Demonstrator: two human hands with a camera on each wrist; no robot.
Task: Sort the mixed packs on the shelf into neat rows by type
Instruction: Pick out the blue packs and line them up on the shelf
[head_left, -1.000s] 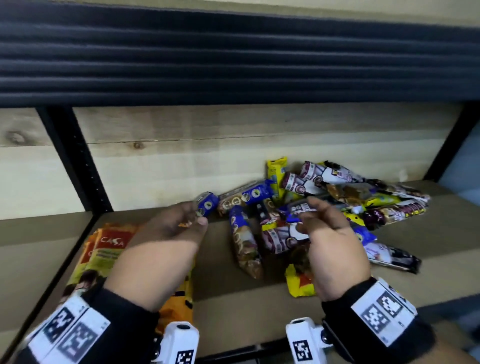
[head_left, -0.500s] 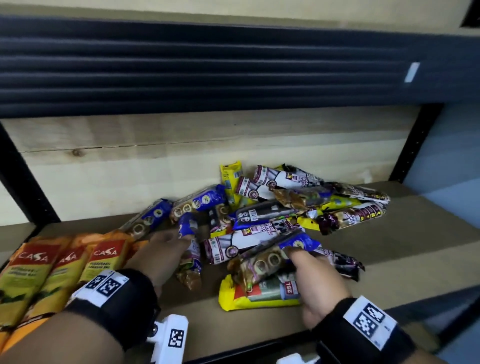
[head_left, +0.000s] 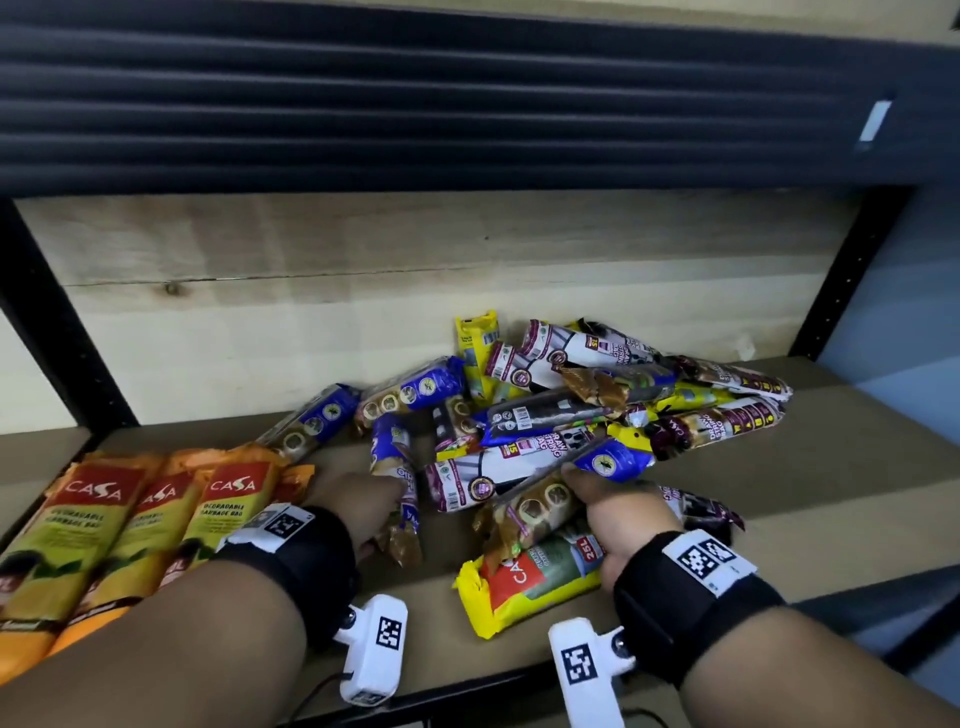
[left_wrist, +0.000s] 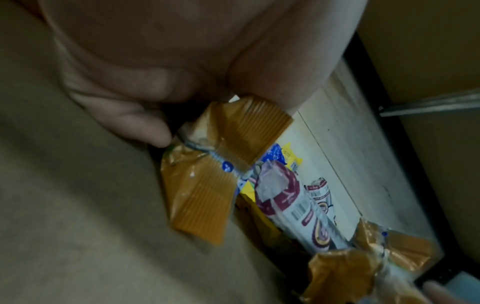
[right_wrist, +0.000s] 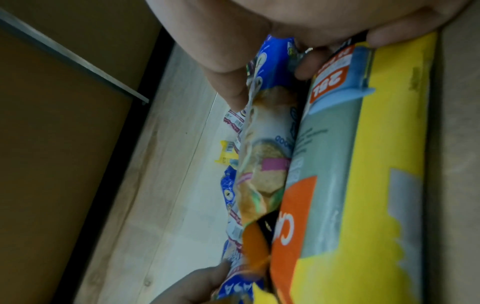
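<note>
Setting: brown shelf board (head_left: 831, 499) on a black metal rack, pale wood planks (head_left: 311, 291) behind it, dark ribbed panel (head_left: 415, 104) above.
Sorted row: 3 orange and red packs (head_left: 130, 525) lie side by side at the left end, each printed "CASA" with "GARBAGE BAG" legible below.
Mixed pile: heap of packs (head_left: 597, 410) at the middle and right of the shelf against the planks; white and maroon rolls read "DRAW STRING BAG" with a "15" badge, among blue-ended and yellow packs lying crossed.
Left hand (head_left: 358, 506): fingers curled round a blue-ended pack (head_left: 397, 483) with a crimped orange-brown tail; in the left wrist view that tail (left_wrist: 207, 185) sticks out below the fingers (left_wrist: 145, 125). This pack lies just right of the sorted row.
Right hand (head_left: 618, 512): thumb and fingers pinch a second blue-ended pack (head_left: 550, 506) showing round biscuit-like pictures, held tilted above the board; the right wrist view shows its clear wrapper (right_wrist: 265, 144) under the thumb (right_wrist: 228, 82).
Yellow pack (head_left: 530, 582): lies flat beneath the right hand at the front edge, labelled "25L" on red, orange panel starting "CA".
</note>
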